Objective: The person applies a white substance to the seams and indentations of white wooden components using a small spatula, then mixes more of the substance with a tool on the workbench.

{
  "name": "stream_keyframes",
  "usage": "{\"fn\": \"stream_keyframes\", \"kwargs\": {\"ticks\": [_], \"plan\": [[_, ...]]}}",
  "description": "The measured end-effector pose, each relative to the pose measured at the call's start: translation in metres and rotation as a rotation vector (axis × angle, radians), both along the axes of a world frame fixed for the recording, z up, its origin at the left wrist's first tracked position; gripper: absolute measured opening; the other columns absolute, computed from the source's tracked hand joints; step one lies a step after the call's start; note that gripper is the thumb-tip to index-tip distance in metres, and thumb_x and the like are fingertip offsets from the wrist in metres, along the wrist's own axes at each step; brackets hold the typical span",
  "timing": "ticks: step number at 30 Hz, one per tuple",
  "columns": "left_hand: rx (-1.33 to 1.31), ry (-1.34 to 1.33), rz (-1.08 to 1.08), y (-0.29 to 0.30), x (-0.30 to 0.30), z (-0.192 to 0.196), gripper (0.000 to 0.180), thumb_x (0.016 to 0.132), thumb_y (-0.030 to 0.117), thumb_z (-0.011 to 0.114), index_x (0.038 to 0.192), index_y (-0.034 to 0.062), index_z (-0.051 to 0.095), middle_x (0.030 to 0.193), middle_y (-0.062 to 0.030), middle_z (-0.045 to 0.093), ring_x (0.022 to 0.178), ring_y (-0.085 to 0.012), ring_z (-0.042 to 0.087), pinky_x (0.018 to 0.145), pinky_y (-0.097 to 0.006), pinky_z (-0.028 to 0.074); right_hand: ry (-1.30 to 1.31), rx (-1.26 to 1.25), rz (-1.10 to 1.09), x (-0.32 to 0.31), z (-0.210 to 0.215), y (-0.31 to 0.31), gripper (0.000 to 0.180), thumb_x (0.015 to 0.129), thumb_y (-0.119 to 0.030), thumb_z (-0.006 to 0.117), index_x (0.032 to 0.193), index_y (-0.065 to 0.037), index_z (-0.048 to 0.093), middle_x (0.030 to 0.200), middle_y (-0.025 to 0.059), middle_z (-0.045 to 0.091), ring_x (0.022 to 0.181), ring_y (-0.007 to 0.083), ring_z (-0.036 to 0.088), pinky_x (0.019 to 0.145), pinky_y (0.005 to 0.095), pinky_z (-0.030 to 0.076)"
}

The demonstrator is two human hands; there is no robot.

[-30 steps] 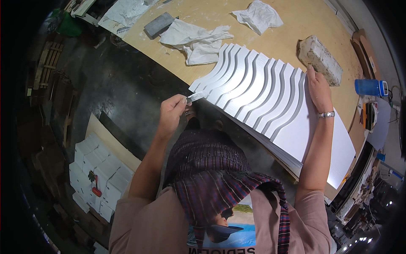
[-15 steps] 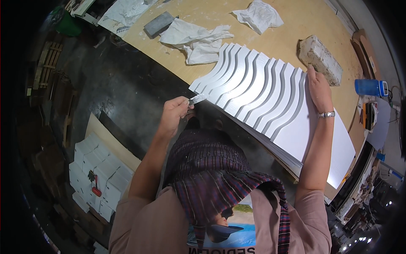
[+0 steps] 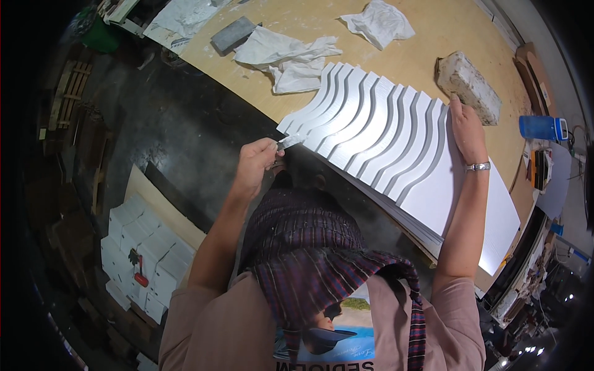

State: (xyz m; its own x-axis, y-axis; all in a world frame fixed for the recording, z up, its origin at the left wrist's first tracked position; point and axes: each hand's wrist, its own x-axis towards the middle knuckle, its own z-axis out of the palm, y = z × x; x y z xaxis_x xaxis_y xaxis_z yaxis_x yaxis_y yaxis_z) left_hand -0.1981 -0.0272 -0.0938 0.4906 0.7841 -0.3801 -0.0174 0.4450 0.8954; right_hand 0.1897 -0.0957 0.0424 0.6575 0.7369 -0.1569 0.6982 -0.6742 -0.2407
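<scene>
White curved-edge panels [image 3: 470, 204] lie fanned in an overlapping stack along the table's near edge, their wavy grey-shaded edges showing. My left hand [image 3: 255, 166] is closed around a small putty knife [image 3: 289, 142]. The knife's pale, smeared blade is at the near left corner of the stack; whether it touches a panel is hard to tell. Flat on the top panel at the right rests my right hand [image 3: 468, 137], fingers stretched out and a watch on the wrist. Its fingertips are beside a white-smeared block [image 3: 468, 86].
On the wooden table [image 3: 297, 15] are crumpled white cloths [image 3: 288, 55] and a grey block [image 3: 232, 36]. A blue bottle [image 3: 538, 127] is at the right edge. White boxes [image 3: 145, 247] with a red-handled tool [image 3: 141, 272] stand at lower left, beside the dark floor.
The putty knife's blade has turned slightly in my left hand, near the same panel corner. My right hand and the panels have stayed put.
</scene>
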Motion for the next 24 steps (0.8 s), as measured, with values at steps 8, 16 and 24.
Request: {"fn": "stream_keyframes", "kwargs": {"ticks": [8, 16, 24], "plan": [[0.213, 0.022, 0.106, -0.001, 0.007, 0.02, 0.014, 0.09, 0.007, 0.054, 0.092, -0.0035, 0.063, 0.078, 0.0003, 0.052, 0.067, -0.0074, 0.045, 0.063, -0.024, 0.04, -0.009, -0.012, -0.008, -0.001, 0.002, -0.001, 0.059, 0.094, -0.05, 0.032, 0.099, -0.001, 0.065, 0.1, 0.0238, 0.064, 0.097, 0.0405, 0.058, 0.088, 0.0413, 0.043], [0.773, 0.373, 0.026, -0.009, 0.011, 0.037, 0.016, 0.079, 0.0, 0.058, 0.095, -0.0005, 0.061, 0.082, -0.0105, 0.054, 0.081, -0.0246, 0.05, 0.072, -0.034, 0.042, -0.001, 0.003, -0.005, -0.003, 0.003, -0.001, 0.059, 0.094, -0.05, 0.032, 0.099, -0.001, 0.065, 0.1, 0.024, 0.064, 0.098, 0.0402, 0.059, 0.088, 0.041, 0.043], [0.924, 0.462, 0.091, -0.019, 0.012, 0.029, 0.017, 0.077, 0.002, 0.06, 0.094, 0.002, 0.059, 0.082, -0.0108, 0.054, 0.08, -0.029, 0.048, 0.073, -0.037, 0.04, 0.006, 0.003, 0.002, -0.001, 0.002, 0.0, 0.059, 0.095, -0.05, 0.032, 0.1, -0.001, 0.065, 0.099, 0.024, 0.064, 0.097, 0.0406, 0.059, 0.087, 0.0416, 0.043]]}}
